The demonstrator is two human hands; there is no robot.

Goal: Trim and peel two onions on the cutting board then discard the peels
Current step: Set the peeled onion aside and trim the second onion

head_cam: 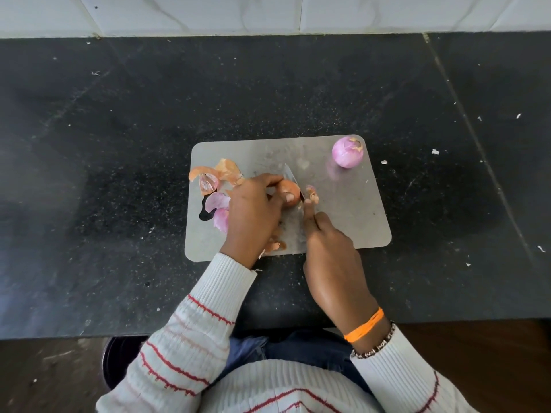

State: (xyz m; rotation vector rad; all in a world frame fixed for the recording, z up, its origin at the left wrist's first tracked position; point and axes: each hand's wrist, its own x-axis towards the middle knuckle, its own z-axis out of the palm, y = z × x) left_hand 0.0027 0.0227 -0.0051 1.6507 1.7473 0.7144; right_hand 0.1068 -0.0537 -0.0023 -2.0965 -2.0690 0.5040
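Left hand (253, 210) fingers curled round the unpeeled onion (289, 192) mid cutting board (343, 222), thumb tip right beside the knife blade (293, 181). Right hand (328, 242) grasps the handle, which is hidden, forefinger laid along the spine. Risks: the round onion rolls under the blade and the edge skids toward that thumb; the steel board looks slick. Onion axis runs left-right, probably, trimmed end toward the right fingers with the cut-off tip (312, 195) just past the blade. Blade points away from the person. Peeled onion (348, 152) well beyond the right fingers; peels (214, 186) just outside the left fingers, not yet discarded.
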